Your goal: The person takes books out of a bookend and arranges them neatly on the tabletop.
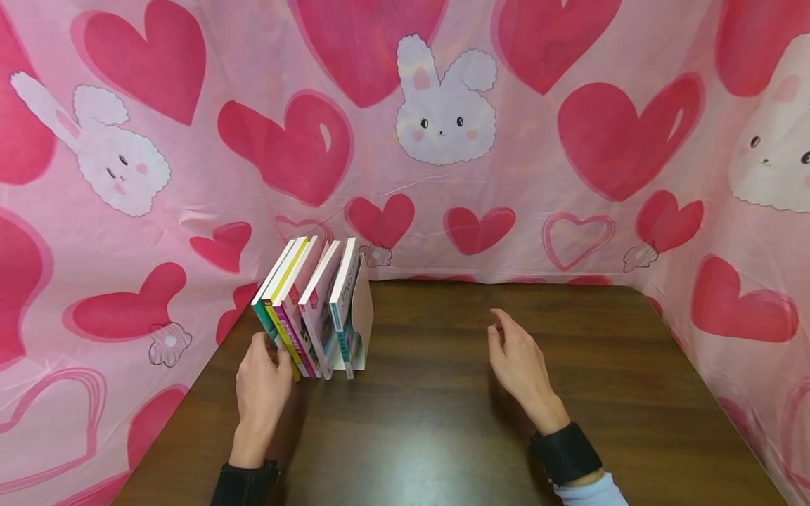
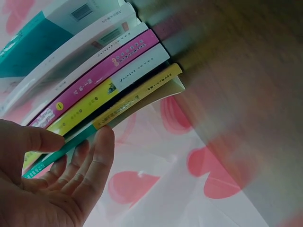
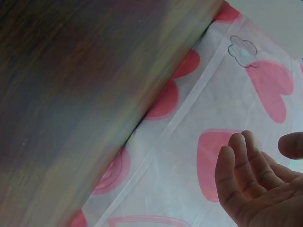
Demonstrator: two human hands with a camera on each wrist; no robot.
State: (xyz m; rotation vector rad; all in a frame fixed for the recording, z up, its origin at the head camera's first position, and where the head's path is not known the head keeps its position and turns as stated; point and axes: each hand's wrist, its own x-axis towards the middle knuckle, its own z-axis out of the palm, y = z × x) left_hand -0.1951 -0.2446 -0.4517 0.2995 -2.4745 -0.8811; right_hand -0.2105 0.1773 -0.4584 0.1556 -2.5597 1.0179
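Note:
Several books stand upright in a row at the left of the table. My left hand [image 1: 261, 379] is at the row's left end. In the left wrist view its thumb and fingers pinch the lower spine of the end book [image 2: 137, 97], which is green and orange. Beside that book stand a yellow-spined book [image 2: 81, 109] and a magenta-spined book [image 2: 97, 78]. Farther right come a pink-and-white book [image 1: 319, 281] and a white-and-teal book [image 1: 342, 288]. My right hand [image 1: 522, 362] hovers over the table's right half, fingers loosely bent, holding nothing.
A cream-coloured upright panel [image 1: 363, 306] stands at the row's right end. The brown wooden table [image 1: 430, 393] meets a pink cloth backdrop [image 1: 519, 246] with hearts and rabbits, behind and at both sides.

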